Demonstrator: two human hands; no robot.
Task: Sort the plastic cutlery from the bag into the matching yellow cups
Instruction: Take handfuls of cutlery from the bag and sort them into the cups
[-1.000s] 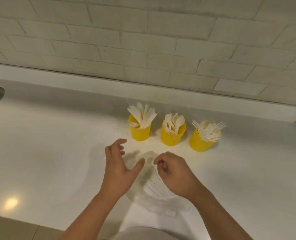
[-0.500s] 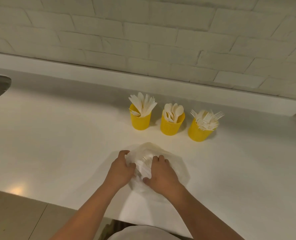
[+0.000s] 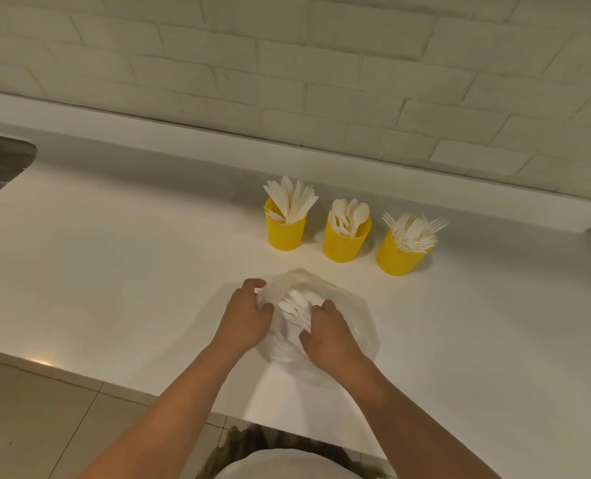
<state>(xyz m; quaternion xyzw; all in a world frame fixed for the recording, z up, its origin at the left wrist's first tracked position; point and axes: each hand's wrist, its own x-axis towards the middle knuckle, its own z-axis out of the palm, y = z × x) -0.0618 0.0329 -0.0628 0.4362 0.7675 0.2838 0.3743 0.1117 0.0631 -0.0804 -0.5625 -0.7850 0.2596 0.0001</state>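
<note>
Both hands are down on the clear plastic bag (image 3: 351, 316), which lies on the white counter (image 3: 121, 271) just in front of the three yellow cups. The left hand (image 3: 245, 318) has its fingers curled shut on the bag's left rim, pinching the film. The right hand (image 3: 328, 335) is closed over the white cutlery (image 3: 295, 307) bunched in the bag's mouth; whether it grips the pieces or only the plastic, I cannot tell from here.

Behind the bag, a row: the knife cup (image 3: 286, 229) on the left, the spoon cup (image 3: 344, 242) in the middle, the fork cup (image 3: 399, 254) on the right, tilting outward with its tines fanned to the right. The cups stand near one another but apart, with a strip of bare counter between them and the bag.

Plenty of open counter to the left, running out to a metal sink (image 3: 0, 164) at the far edge. The counter's front edge sits close under the forearms, tiled floor (image 3: 45, 409) below. A brick wall (image 3: 287, 63) closes off the back.
</note>
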